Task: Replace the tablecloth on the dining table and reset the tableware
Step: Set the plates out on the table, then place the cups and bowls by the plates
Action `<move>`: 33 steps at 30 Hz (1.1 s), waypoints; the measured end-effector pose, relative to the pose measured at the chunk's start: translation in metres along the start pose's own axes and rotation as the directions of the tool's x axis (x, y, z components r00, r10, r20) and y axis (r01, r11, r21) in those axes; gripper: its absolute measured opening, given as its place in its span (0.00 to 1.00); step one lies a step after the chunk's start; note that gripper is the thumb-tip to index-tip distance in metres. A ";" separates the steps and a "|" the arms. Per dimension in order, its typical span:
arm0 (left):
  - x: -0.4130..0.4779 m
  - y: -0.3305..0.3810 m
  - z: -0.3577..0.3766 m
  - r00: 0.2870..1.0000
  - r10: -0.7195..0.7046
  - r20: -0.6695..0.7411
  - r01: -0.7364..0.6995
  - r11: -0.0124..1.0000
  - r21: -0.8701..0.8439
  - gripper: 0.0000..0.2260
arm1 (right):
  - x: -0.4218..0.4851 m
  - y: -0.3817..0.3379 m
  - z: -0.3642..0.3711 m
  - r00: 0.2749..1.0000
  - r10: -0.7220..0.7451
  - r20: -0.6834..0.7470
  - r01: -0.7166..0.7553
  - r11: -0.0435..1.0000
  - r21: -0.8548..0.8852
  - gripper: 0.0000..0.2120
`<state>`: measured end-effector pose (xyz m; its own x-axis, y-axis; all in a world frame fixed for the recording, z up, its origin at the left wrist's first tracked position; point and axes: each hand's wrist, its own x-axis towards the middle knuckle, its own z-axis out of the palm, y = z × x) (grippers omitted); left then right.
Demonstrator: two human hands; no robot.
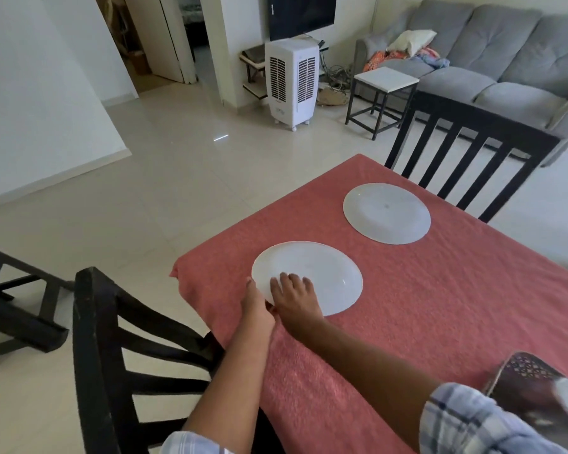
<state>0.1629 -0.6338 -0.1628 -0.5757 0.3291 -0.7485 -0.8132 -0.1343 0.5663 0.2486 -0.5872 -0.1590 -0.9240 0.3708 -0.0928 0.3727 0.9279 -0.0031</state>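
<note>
A salmon-red tablecloth (pixel 423 306) covers the dining table. Two white plates lie on it: a near plate (pixel 322 270) by the table's left corner and a far plate (pixel 386 213) beyond it. My right hand (pixel 292 291) rests flat on the near plate's front part, fingers spread and straight. My left hand (pixel 254 304) touches the same plate's left rim with fingers extended along the edge. Both plates lie flat and apart from each other.
A dark wooden chair (pixel 112 348) stands at the table's near left, another chair (pixel 466 149) at the far side. A patterned dark object with a white dish (pixel 538 385) sits at the lower right. An air cooler (pixel 291 80), stool and grey sofa stand beyond.
</note>
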 end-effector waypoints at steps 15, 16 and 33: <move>-0.019 -0.034 0.017 0.916 0.370 -0.154 -0.183 0.728 0.661 0.19 | -0.050 0.053 0.004 0.976 0.207 0.062 -0.216 0.947 0.236 0.27; -0.028 -0.042 0.025 0.919 0.382 -0.103 -0.214 0.698 0.683 0.17 | -0.059 0.063 -0.007 0.969 0.241 0.051 -0.246 0.939 0.241 0.26; -0.164 -0.278 0.063 0.712 -0.097 0.695 -0.631 0.345 0.695 0.08 | -0.346 0.190 0.022 0.488 0.743 0.458 -0.872 0.395 0.289 0.29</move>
<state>0.4887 -0.5915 -0.1754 -0.2716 0.8972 -0.3482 0.1422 0.3952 0.9075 0.6409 -0.5396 -0.1495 -0.1354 0.8535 -0.5031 0.9775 0.0324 -0.2082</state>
